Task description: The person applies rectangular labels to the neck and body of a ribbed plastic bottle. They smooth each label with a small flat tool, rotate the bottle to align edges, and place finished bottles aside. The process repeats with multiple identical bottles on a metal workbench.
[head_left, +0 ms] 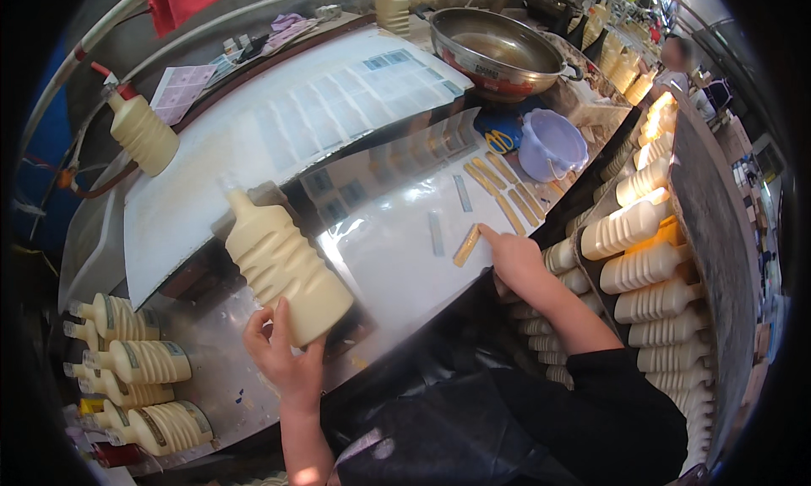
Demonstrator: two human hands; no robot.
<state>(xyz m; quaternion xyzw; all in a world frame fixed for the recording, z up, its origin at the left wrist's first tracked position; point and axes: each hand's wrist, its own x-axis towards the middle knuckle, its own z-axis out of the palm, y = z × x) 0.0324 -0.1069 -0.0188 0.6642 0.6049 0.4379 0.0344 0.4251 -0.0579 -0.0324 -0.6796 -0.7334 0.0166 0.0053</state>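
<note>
My left hand [289, 361] grips the lower end of a ribbed cream-coloured plastic bottle [291, 270], its thumb and fingers around the base. The bottle lies tilted, its neck pointing to the far left. At the right, my right hand [517, 262] has its fingertips at the upper end of a gold label strip [465, 246] on the shiny white sheet [384, 249]; its other fingers are curled in. Two bluish-grey strips [462, 193] lie close by on that sheet. More gold strips [505, 211] sit in a row to the right.
Labelled bottles [152, 363] lie at the lower left. Many cream bottles [639, 270] are stacked on the right beside a board. Beyond the sheet stand a lilac bucket [553, 148], a wide metal pan [498, 59] and scissors [500, 139]. A pale board [211, 199] holds transparent label sheets. Another person [680, 76] is far right.
</note>
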